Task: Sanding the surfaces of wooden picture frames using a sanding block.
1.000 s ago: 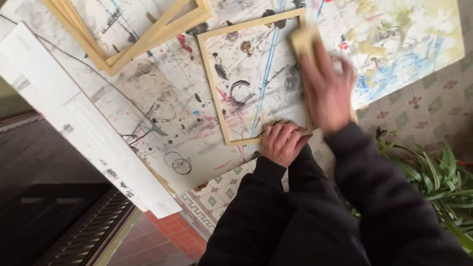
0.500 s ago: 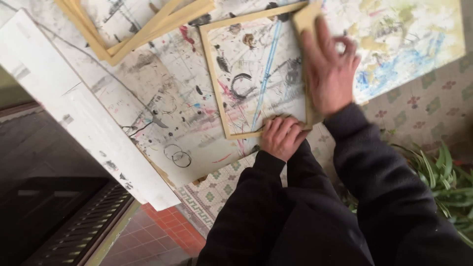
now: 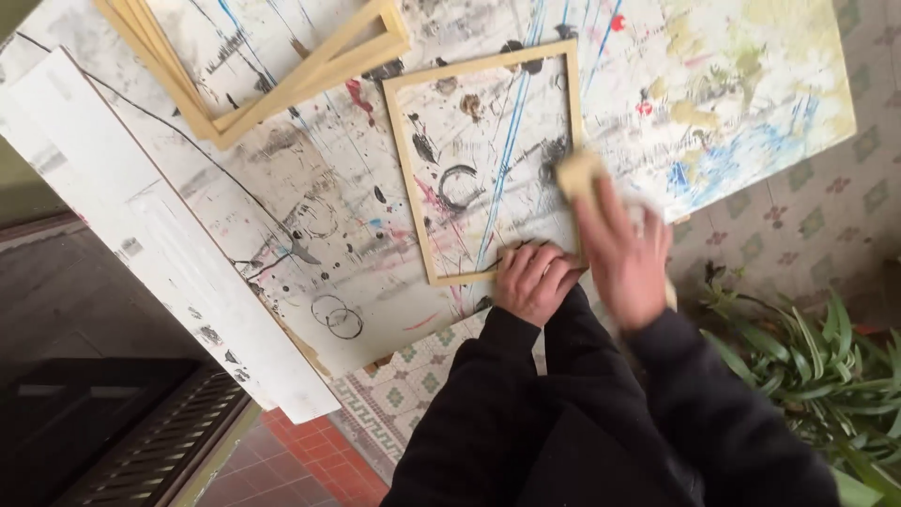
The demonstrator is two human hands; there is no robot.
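Observation:
A bare wooden frame (image 3: 405,161) lies flat on a paint-spattered white board (image 3: 310,225). My left hand (image 3: 533,279) presses down on the frame's near corner, fingers curled over the wood. My right hand (image 3: 624,253) grips a small tan sanding block (image 3: 580,175) and holds it against the frame's right side rail. Both arms wear dark sleeves and cross close together at the frame's corner.
Several more wooden frames (image 3: 282,75) are stacked at the board's far left. A long white plank (image 3: 160,253) leans along the board's left edge. A green leafy plant (image 3: 817,366) stands at the right. Patterned floor tiles (image 3: 413,385) and red tiles (image 3: 328,460) lie below.
My right hand has slid the block along the frame's right rail, from its far corner toward me. My left hand has kept its hold on the near corner.

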